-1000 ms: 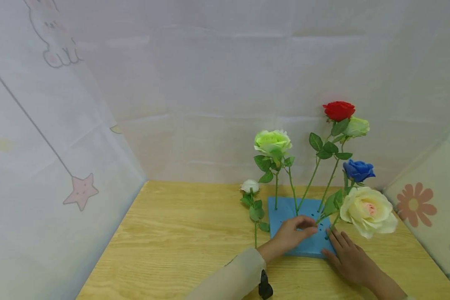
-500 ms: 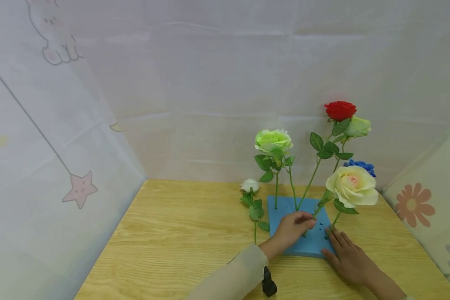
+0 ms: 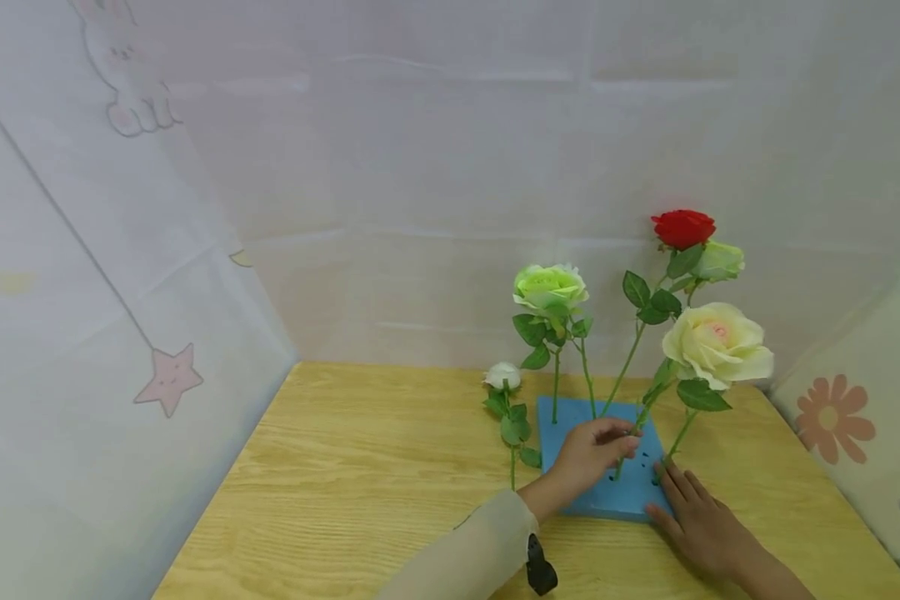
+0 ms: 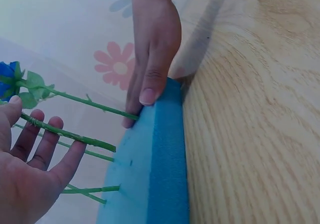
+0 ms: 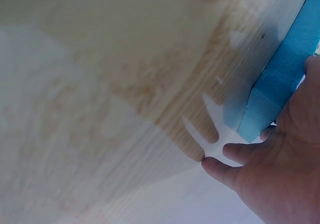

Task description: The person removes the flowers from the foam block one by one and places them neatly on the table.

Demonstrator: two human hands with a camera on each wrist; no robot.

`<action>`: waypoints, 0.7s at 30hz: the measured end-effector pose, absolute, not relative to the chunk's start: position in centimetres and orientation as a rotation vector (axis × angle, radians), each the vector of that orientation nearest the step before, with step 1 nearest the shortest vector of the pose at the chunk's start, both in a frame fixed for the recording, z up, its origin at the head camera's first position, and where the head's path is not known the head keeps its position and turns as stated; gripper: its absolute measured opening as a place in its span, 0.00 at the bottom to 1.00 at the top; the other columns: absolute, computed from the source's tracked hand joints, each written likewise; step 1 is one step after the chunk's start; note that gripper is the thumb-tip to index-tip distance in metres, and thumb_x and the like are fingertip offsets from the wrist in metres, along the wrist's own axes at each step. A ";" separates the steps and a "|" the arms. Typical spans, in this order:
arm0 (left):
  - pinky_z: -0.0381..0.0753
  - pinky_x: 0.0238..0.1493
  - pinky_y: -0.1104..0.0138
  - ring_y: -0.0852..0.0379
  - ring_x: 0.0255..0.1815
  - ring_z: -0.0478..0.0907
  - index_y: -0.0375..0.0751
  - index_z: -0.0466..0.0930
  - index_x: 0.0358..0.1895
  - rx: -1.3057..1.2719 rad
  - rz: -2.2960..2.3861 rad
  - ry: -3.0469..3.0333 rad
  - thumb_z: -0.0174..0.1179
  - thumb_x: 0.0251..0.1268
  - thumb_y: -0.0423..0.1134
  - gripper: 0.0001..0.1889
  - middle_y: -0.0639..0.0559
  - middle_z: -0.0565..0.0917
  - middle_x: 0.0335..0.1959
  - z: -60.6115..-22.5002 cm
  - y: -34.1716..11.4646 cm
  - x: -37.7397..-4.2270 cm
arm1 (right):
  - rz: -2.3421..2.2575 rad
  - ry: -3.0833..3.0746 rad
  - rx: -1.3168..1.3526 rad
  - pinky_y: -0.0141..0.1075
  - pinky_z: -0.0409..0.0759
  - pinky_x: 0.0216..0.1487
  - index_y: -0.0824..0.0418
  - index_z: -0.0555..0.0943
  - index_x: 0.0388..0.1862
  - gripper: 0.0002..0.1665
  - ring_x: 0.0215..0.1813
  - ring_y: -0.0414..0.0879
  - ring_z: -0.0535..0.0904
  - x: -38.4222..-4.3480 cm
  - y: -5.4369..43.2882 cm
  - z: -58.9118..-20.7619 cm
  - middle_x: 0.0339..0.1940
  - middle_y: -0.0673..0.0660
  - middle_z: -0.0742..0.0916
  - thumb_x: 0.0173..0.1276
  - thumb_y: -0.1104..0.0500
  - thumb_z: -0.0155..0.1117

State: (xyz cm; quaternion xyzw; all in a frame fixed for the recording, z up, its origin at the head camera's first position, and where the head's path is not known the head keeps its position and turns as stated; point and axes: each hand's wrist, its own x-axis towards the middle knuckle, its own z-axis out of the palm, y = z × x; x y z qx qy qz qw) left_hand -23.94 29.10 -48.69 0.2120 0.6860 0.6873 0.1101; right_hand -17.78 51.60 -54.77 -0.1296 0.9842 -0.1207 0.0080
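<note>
My left hand (image 3: 587, 454) pinches the green stem (image 4: 75, 135) of a cream rose (image 3: 720, 346) between thumb and fingers. The stem's lower end is close to the top of the blue foam block (image 3: 592, 500), with the bloom leaning right. My right hand (image 3: 701, 525) rests with straight fingers on the block's near right corner; in the right wrist view its fingers lie along the block's side (image 5: 277, 79). A blue rose (image 4: 7, 79) has its stem in the block beside the right fingertips; in the head view the cream bloom hides it.
Standing in the block are a bright green rose (image 3: 550, 289), a red rose (image 3: 683, 228) and a pale green rose (image 3: 720, 261). A white rose (image 3: 502, 376) lies on the wooden table (image 3: 360, 467) left of the block. Printed cloth walls (image 3: 450, 167) enclose the table.
The cream rose has risen from the right, dipping left midway, and now covers the blue rose. My left hand has shifted slightly with its stem; my right hand has stayed on the block.
</note>
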 end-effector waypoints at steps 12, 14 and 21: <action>0.89 0.35 0.58 0.54 0.38 0.87 0.52 0.79 0.62 0.675 1.973 1.729 0.60 0.75 0.39 0.16 0.55 0.86 0.38 -45.7 25.1 -23.0 | -0.380 3.079 -0.440 0.70 0.74 0.54 0.70 0.61 0.78 0.44 0.71 0.79 0.62 -18.1 52.0 -55.2 0.77 0.73 0.65 0.81 0.37 0.47; 0.89 0.34 0.57 0.55 0.36 0.87 0.52 0.77 0.64 0.690 1.948 1.725 0.60 0.76 0.39 0.17 0.55 0.85 0.38 -45.4 24.4 -22.8 | -0.381 3.075 -0.430 0.70 0.73 0.55 0.70 0.61 0.78 0.45 0.72 0.79 0.61 -18.1 52.0 -55.1 0.77 0.73 0.65 0.80 0.36 0.47; 0.88 0.33 0.53 0.59 0.33 0.86 0.47 0.72 0.69 0.709 1.815 1.754 0.58 0.77 0.40 0.20 0.55 0.85 0.37 -44.9 21.7 -21.5 | -0.358 3.082 -0.427 0.71 0.72 0.57 0.69 0.63 0.77 0.45 0.72 0.78 0.61 -17.9 52.0 -55.1 0.77 0.73 0.65 0.80 0.36 0.48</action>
